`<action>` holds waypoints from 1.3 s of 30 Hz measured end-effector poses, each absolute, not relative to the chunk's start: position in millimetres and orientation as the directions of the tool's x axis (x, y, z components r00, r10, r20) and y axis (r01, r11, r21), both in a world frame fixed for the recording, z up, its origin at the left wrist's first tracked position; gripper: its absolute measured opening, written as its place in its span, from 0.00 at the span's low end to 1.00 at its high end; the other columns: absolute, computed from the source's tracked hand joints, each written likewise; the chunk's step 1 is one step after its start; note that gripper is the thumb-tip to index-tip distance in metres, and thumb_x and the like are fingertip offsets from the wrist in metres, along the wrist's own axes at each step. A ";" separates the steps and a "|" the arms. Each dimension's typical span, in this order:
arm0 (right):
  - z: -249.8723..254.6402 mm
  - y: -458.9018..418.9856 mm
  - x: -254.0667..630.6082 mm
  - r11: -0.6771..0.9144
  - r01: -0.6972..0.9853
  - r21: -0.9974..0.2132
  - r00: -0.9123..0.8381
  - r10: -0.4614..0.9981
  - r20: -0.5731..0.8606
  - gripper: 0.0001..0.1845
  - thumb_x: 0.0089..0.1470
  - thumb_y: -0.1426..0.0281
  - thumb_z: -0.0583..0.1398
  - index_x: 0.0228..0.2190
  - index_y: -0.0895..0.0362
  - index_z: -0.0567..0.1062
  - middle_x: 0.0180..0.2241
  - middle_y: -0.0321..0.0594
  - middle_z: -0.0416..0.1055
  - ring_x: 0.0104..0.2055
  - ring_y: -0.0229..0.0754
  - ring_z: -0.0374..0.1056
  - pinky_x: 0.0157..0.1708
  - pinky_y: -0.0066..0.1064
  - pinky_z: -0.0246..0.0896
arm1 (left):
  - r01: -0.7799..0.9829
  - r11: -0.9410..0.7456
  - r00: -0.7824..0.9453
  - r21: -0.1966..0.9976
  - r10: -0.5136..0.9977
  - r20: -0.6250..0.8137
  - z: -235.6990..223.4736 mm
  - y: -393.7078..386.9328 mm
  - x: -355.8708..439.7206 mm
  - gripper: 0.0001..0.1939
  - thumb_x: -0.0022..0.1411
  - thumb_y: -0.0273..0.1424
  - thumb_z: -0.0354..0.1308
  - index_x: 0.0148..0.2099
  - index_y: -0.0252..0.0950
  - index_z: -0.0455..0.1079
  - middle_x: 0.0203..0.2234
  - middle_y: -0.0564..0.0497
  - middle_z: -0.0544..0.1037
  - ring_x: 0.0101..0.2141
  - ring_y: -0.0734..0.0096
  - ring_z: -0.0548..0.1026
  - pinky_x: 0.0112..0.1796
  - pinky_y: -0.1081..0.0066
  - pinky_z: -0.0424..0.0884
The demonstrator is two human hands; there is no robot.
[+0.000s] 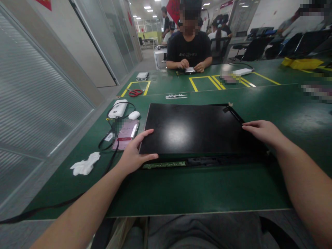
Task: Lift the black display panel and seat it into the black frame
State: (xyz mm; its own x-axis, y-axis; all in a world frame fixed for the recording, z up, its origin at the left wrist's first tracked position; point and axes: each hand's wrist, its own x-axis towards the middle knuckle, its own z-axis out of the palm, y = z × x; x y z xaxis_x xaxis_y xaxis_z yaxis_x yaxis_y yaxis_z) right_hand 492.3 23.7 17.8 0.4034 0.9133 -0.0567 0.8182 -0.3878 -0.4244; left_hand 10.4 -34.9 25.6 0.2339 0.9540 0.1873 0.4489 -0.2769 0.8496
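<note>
A flat black screen panel (192,129) lies in front of me, light glaring off its middle. It sits slightly out of line over a black frame (218,160), whose near edge and upper right corner show. A narrow green circuit board (164,165) is exposed along the near left edge. My left hand (135,152) grips the panel's left edge, thumb and a finger on its top face and the other fingers hidden. At the right edge, my right hand (261,131) has its fingers pressed together; whether they pinch the panel alone or the frame too is unclear.
Left of the panel are a phone (126,135), a white earbud case (134,115), a white power bank (118,109) with a black cable, and crumpled tissue (85,164). Red scissors (135,92) and thin white strips (176,96) lie beyond. A person (190,52) works opposite.
</note>
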 end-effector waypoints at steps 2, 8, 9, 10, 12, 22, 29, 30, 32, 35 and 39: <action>16.7 24.1 493.2 -0.387 0.819 -0.423 0.404 0.913 -0.053 0.18 0.49 0.61 0.61 0.37 0.55 0.84 0.39 0.46 0.80 0.44 0.51 0.73 0.45 0.38 0.66 | 0.446 -0.260 0.237 0.857 0.957 0.168 25.7 -34.9 10.0 0.46 0.47 0.45 0.75 0.64 0.35 0.65 0.61 0.37 0.71 0.61 0.43 0.69 0.61 0.49 0.66; 15.8 23.9 495.4 -0.375 0.824 -0.425 0.392 0.918 -0.050 0.20 0.49 0.60 0.61 0.39 0.56 0.84 0.39 0.47 0.80 0.44 0.51 0.73 0.44 0.38 0.66 | 0.355 -0.131 0.240 0.926 0.970 0.045 25.8 -35.8 10.3 0.48 0.44 0.42 0.77 0.65 0.38 0.64 0.62 0.39 0.70 0.60 0.41 0.70 0.60 0.47 0.67; 16.2 23.8 495.4 -0.373 0.824 -0.425 0.391 0.919 -0.049 0.20 0.48 0.59 0.61 0.38 0.56 0.84 0.39 0.47 0.80 0.44 0.51 0.73 0.44 0.38 0.66 | 0.330 -0.106 0.244 0.938 0.969 0.024 26.2 -35.9 10.4 0.49 0.44 0.41 0.77 0.66 0.38 0.63 0.62 0.39 0.70 0.59 0.41 0.70 0.60 0.46 0.68; 16.6 23.6 495.4 -0.373 0.825 -0.425 0.391 0.919 -0.048 0.20 0.48 0.59 0.61 0.38 0.56 0.84 0.39 0.46 0.80 0.44 0.52 0.74 0.45 0.39 0.66 | 0.307 -0.092 0.254 0.947 0.967 0.012 26.8 -36.0 10.4 0.50 0.44 0.41 0.77 0.67 0.39 0.62 0.63 0.39 0.69 0.60 0.41 0.70 0.59 0.46 0.68; 17.5 23.5 494.9 -0.374 0.825 -0.424 0.390 0.919 -0.053 0.20 0.48 0.59 0.61 0.39 0.55 0.84 0.38 0.46 0.80 0.44 0.52 0.74 0.45 0.40 0.66 | 0.272 -0.109 0.286 0.956 0.958 0.028 28.5 -35.7 9.5 0.53 0.43 0.40 0.78 0.69 0.41 0.60 0.65 0.40 0.66 0.62 0.40 0.67 0.61 0.46 0.66; 19.4 23.9 492.8 -0.377 0.831 -0.409 0.386 0.920 -0.064 0.20 0.49 0.60 0.60 0.39 0.56 0.84 0.40 0.47 0.80 0.45 0.51 0.73 0.45 0.38 0.66 | -0.026 0.106 0.124 0.994 0.987 -0.102 27.1 -31.4 8.2 0.54 0.57 0.53 0.64 0.75 0.39 0.44 0.59 0.38 0.74 0.60 0.43 0.70 0.58 0.48 0.69; 17.2 24.9 495.0 -0.366 0.832 -0.417 0.380 0.924 -0.051 0.18 0.49 0.60 0.61 0.37 0.55 0.84 0.40 0.46 0.80 0.45 0.52 0.74 0.46 0.39 0.66 | -0.040 0.148 0.120 0.988 0.982 -0.142 28.3 -27.4 15.1 0.38 0.58 0.41 0.65 0.67 0.36 0.62 0.51 0.42 0.81 0.53 0.47 0.77 0.53 0.52 0.74; 16.7 24.8 495.2 -0.364 0.832 -0.419 0.379 0.924 -0.050 0.19 0.49 0.60 0.61 0.37 0.55 0.84 0.40 0.46 0.80 0.45 0.52 0.74 0.46 0.40 0.66 | -0.040 0.140 0.132 0.989 0.982 -0.133 27.7 -26.7 14.6 0.38 0.57 0.41 0.66 0.67 0.36 0.62 0.50 0.42 0.81 0.53 0.48 0.77 0.54 0.52 0.74; 15.9 24.7 495.3 -0.364 0.831 -0.421 0.380 0.924 -0.049 0.19 0.49 0.60 0.61 0.38 0.56 0.84 0.41 0.47 0.80 0.46 0.52 0.73 0.46 0.40 0.66 | -0.032 0.111 0.155 0.993 0.982 -0.105 25.6 -25.2 12.7 0.37 0.57 0.40 0.66 0.66 0.36 0.63 0.52 0.41 0.80 0.55 0.48 0.76 0.55 0.52 0.73; 15.1 24.6 495.9 -0.367 0.829 -0.423 0.384 0.922 -0.046 0.18 0.49 0.60 0.61 0.38 0.56 0.84 0.41 0.47 0.80 0.46 0.52 0.73 0.46 0.39 0.66 | 0.052 0.045 0.142 0.998 0.988 -0.052 21.0 -22.9 8.2 0.34 0.58 0.41 0.66 0.64 0.37 0.66 0.59 0.41 0.74 0.60 0.47 0.70 0.60 0.50 0.68; 14.9 25.3 497.6 -0.371 0.825 -0.426 0.390 0.920 -0.046 0.17 0.48 0.60 0.61 0.36 0.55 0.84 0.40 0.46 0.80 0.46 0.52 0.74 0.46 0.39 0.66 | 0.250 -0.088 0.060 0.964 0.995 0.075 13.8 -20.2 -0.5 0.29 0.56 0.42 0.67 0.57 0.36 0.73 0.69 0.41 0.60 0.69 0.46 0.55 0.67 0.52 0.54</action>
State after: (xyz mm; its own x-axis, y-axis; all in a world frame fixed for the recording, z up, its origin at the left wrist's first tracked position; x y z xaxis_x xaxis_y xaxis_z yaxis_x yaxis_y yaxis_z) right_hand 497.6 25.3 14.9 0.3901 0.9196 -0.0459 0.8251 -0.3713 -0.4260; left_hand -0.5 -20.2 13.8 0.0603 0.9953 0.0751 0.2499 -0.0879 0.9643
